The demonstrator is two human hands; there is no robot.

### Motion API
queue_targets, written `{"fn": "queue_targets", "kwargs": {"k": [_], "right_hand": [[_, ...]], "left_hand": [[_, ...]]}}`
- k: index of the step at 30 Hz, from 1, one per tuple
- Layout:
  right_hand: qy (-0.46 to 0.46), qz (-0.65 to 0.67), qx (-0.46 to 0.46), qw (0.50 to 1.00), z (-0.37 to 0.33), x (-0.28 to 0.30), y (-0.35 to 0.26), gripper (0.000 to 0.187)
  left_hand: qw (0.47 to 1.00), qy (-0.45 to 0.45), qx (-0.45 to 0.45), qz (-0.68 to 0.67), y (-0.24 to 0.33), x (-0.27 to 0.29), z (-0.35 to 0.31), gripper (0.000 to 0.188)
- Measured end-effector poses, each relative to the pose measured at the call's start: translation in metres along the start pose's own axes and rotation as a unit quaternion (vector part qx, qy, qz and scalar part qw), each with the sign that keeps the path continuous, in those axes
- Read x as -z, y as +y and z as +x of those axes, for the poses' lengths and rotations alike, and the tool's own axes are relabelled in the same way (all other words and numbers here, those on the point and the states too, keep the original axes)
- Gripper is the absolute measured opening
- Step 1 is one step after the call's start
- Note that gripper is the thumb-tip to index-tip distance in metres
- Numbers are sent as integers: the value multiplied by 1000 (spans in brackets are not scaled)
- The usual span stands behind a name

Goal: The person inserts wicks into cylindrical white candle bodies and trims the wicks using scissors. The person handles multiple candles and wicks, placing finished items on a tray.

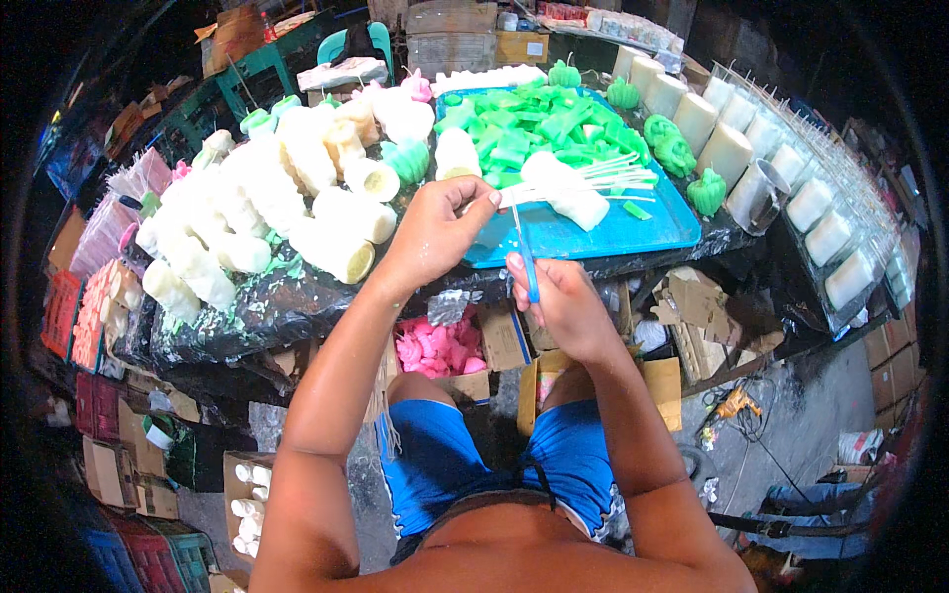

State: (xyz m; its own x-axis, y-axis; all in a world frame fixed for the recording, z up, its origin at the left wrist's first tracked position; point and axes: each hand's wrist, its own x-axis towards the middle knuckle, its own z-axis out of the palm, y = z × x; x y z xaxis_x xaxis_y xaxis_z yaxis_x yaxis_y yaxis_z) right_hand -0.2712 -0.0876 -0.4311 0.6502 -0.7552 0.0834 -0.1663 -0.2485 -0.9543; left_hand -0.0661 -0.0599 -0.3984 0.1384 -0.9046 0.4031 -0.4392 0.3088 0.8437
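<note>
My left hand [443, 229] pinches a bundle of thin white candle wicks [618, 174] that fan out to the right over a blue tray [672, 229]. Just below the bundle, my right hand [565, 301] is closed round a blue-handled cutter [532, 279]. Its narrow blade points up and touches or nearly touches the wicks by my left fingers; whether it is a knife or scissors I cannot tell. Under the wicks a white candle [581, 205] lies tilted on the tray. Green wax pieces [539, 121] are heaped across the tray's far part.
Many cream candles [297, 163] crowd the table's left side. Green ribbed candles [707, 192] and a metal mould [757, 196] stand right of the tray, beside rows of white candles [811, 203] in glass. Below the table sits a box of pink wax pieces [440, 346].
</note>
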Motion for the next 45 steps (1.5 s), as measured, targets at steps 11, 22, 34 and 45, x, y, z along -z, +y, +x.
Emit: {"fn": "queue_targets", "kwargs": {"k": [11, 22, 34, 45], "right_hand": [[-11, 41, -19, 999, -1, 0, 11, 57], [11, 86, 26, 996, -7, -5, 6, 52], [13, 59, 40, 997, 1, -6, 17, 52], [10, 57, 41, 997, 1, -4, 17, 47]], "left_hand": [[993, 8, 2, 114, 27, 0, -7, 26], [983, 42, -33, 174, 36, -6, -10, 27], [984, 9, -17, 177, 42, -2, -11, 29], [989, 7, -14, 150, 41, 2, -10, 27]]}}
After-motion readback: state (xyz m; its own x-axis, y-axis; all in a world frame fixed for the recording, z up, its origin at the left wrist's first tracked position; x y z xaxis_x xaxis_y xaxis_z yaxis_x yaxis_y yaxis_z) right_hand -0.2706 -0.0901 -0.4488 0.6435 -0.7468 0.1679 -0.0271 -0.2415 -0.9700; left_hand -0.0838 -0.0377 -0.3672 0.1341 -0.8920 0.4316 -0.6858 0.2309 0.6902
